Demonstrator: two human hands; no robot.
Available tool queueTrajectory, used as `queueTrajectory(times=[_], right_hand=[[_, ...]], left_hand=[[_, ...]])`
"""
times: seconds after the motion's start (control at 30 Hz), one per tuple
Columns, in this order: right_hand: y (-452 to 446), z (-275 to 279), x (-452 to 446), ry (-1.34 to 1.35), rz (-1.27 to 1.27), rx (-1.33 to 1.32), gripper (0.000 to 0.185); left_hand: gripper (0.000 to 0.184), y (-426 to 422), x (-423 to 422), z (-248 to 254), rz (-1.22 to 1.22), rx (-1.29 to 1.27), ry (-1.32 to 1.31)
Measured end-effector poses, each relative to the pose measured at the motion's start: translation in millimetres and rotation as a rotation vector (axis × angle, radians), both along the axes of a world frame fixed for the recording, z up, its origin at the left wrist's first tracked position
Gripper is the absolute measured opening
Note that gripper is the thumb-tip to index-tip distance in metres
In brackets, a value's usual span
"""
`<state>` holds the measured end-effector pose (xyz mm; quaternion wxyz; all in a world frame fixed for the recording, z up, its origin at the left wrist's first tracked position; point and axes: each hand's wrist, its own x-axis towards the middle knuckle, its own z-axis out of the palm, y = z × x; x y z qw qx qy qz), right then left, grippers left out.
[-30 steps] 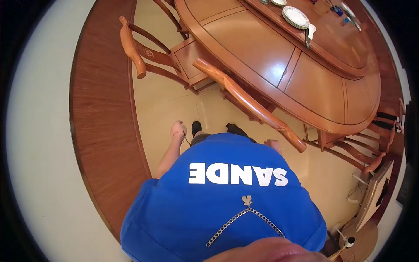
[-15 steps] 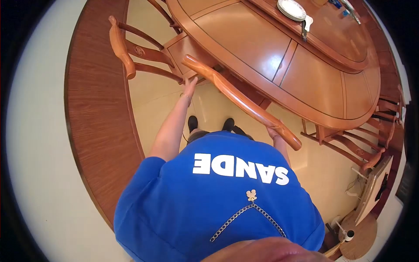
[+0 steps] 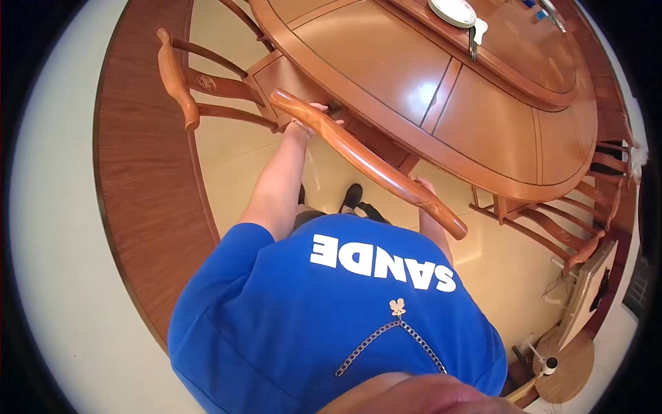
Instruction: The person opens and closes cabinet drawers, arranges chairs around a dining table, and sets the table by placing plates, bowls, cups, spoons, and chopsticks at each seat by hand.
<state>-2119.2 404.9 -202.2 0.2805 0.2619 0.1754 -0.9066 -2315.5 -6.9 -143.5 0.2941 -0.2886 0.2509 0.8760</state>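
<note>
A glossy reddish-brown wooden chair (image 3: 372, 165) stands right in front of me, its long curved top rail crossing the view at a slant. My left hand (image 3: 318, 117) is at the left part of its back, below the rail, fingers closed around it; the rail hides most of the palm. On the right side, my right hand (image 3: 425, 186) grips the chair back just under the rail, with part of the fingers showing past its far edge. Beyond the chair is the round wooden table (image 3: 372, 52), and the chair's seat side faces it.
Another wooden chair (image 3: 178, 79) stands at the left, beside a long dark-wood surface (image 3: 141, 159). More chairs (image 3: 562, 234) are at the right of the table. Stacked plates (image 3: 453, 12) and dark chopsticks (image 3: 473, 43) lie on the raised table centre. A small round stool (image 3: 576, 366) stands lower right.
My left hand has moved right and forward from beside the chair onto its back, closing there. My right hand has come up slightly beneath the rail. The view has shifted a little.
</note>
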Motion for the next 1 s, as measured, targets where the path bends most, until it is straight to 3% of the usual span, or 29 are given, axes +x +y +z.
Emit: queueTrajectory(times=[0.03, 0.07, 0.13, 0.23, 0.27, 0.33, 0.37, 0.43, 0.47, 0.53, 0.63, 0.67, 0.7, 0.77, 0.8, 0.87, 0.93, 1.0], right_hand=[[-2, 3, 2, 0.289, 0.063, -0.057, 0.031], [3, -11, 3, 0.29, 0.061, -0.059, 0.031], [23, -70, 5, 0.061, 0.02, -0.375, 0.021], [33, -132, 8, -0.15, -0.063, -0.287, 0.016], [29, -129, 9, -0.134, -0.069, -0.267, 0.016], [22, -104, 10, -0.088, -0.046, -0.265, 0.015], [21, -99, 10, -0.071, -0.033, -0.278, 0.015], [22, -91, 11, -0.036, -0.006, -0.301, 0.015], [25, -94, 13, -0.029, 0.008, -0.314, 0.015], [23, -90, 13, -0.003, 0.038, -0.339, 0.015], [23, -100, 30, 0.015, 0.06, -0.356, 0.015], [22, -109, 37, 0.023, 0.008, -0.265, 0.015], [22, -113, 40, 0.036, -0.043, -0.173, 0.016], [16, -100, 39, -0.014, -0.04, -0.235, 0.015], [14, -91, 40, -0.042, -0.032, -0.289, 0.014], [11, -70, 43, -0.094, -0.023, -0.361, 0.013], [7, -56, 50, -0.153, -0.026, -0.413, 0.012], [5, -59, 54, -0.171, -0.014, -0.482, 0.011]], left_hand=[[0.034, -4, -2, -12, 0.019, 0.03, 0.071], [0.034, -2, 0, -2, 0.017, 0.029, 0.072], [0.028, 9, 1, 26, 0.118, 0.015, -0.065], [0.03, 12, -13, -7, 0.18, -0.183, -0.163], [0.03, 9, -18, -19, 0.181, -0.183, -0.16], [0.049, 4, -24, -38, 0.174, -0.092, -0.182], [0.049, 3, -20, -28, 0.176, -0.09, -0.18], [0.075, 3, -5, 5, 0.14, 0.133, -0.162], [0.075, 3, -6, 1, 0.144, 0.135, -0.16], [0.062, 5, -10, -13, 0.109, -0.04, -0.174], [0.046, 9, -1, 9, 0.141, -0.137, -0.272], [0.028, 13, 13, 22, 0.201, -0.131, -0.182], [0.028, 7, 25, 15, 0.204, -0.128, -0.173], [0.018, -12, 35, -17, 0.113, 0.065, 0.307], [0.018, -11, 27, -21, 0.09, 0.044, 0.175], [0.017, -21, 26, -55, 0.088, 0.113, 0.243], [0.016, -26, 30, -62, 0.051, 0.228, 0.278], [0.016, -25, 39, -55, 0.05, 0.172, 0.272]])
